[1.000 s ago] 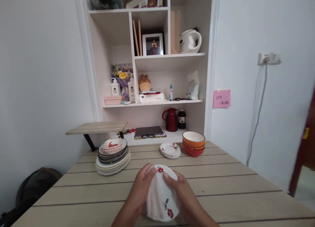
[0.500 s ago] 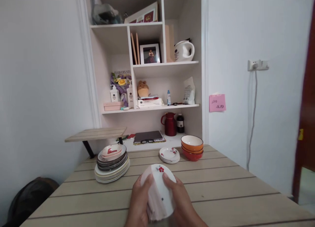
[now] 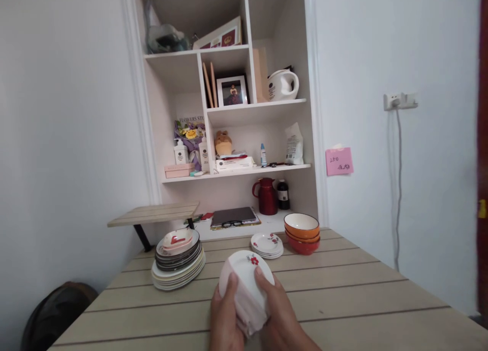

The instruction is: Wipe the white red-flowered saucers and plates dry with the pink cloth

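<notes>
A small white plate [image 3: 244,264] with a red flower near its rim is held up between both hands, tilted toward me. A pale pink cloth [image 3: 247,310] lies over its left and lower part. My left hand [image 3: 224,318] is closed on the plate's left side, its thumb pressing the cloth against the face. On the right edge, my right hand [image 3: 282,313] grips the plate, thumb on its face near the flower. The fingers behind the plate are hidden. Just beyond is a stack of similar flowered small plates [image 3: 265,243].
A tall stack of plates [image 3: 179,275], topped by small dishes [image 3: 177,237], stands on the left of the wooden table [image 3: 354,295]. Orange and red bowls [image 3: 302,234] are stacked back right. Behind are a laptop [image 3: 234,216], a red jug [image 3: 268,196] and a raised wooden shelf [image 3: 152,214].
The cloth's edge has shifted, and the cloth now covers more of the plate's lower face. Both hands keep their hold. The whole view has shifted slightly.
</notes>
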### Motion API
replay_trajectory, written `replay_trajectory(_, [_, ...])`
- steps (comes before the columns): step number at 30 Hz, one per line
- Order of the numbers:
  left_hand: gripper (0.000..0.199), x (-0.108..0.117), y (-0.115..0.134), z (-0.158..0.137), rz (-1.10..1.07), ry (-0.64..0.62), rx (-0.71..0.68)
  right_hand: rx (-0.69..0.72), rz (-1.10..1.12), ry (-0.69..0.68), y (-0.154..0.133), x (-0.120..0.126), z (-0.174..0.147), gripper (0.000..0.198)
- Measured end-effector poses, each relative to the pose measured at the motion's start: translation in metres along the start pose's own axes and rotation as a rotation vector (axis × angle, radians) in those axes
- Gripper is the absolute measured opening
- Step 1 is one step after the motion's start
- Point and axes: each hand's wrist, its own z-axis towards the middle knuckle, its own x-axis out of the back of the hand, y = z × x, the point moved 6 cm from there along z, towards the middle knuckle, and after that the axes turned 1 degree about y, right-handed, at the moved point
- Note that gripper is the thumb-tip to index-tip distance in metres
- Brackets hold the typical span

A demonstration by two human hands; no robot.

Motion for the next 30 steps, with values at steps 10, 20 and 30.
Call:
replay_trajectory(10, [0.045, -0.027, 0.044, -0.003, 0.506, -0.332, -0.309, -0.033, -0.561, -0.368, -0.067, -0.022, -0.001, 0.026])
replay_trajectory(20, [0.042, -0.034, 0.043, 0.004, 0.628, -0.334, -0.364, 0.321, -0.737, -0.333, -0.066, -0.012, 0.014, 0.018])
replay_trajectory(30, [0.057, -0.02, 0.031, 0.012, 0.159, -0.131, -0.143, 0.267, -0.342, -0.072, -0.046, -0.021, 0.022, 0.033])
